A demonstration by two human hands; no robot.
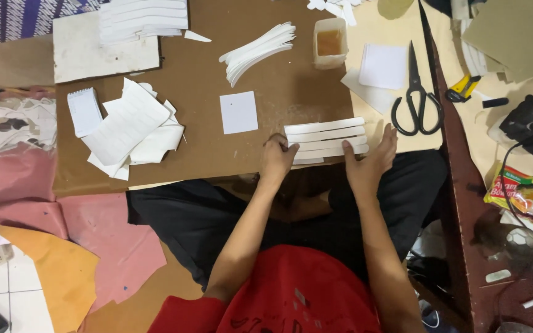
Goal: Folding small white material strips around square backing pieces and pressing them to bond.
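Observation:
Several long white strips lie side by side near the front edge of a brown cardboard sheet. My left hand rests on their left ends with the fingers curled over them. At the right ends of the strips lies my right hand, fingers stretched out and pressing against them. A small white square sits on the cardboard just left of the strips.
Black scissors lie right of the strips, near a white paper pad. A small tub of amber glue and a fan of curved white strips sit further back. Loose white cut pieces are at the left.

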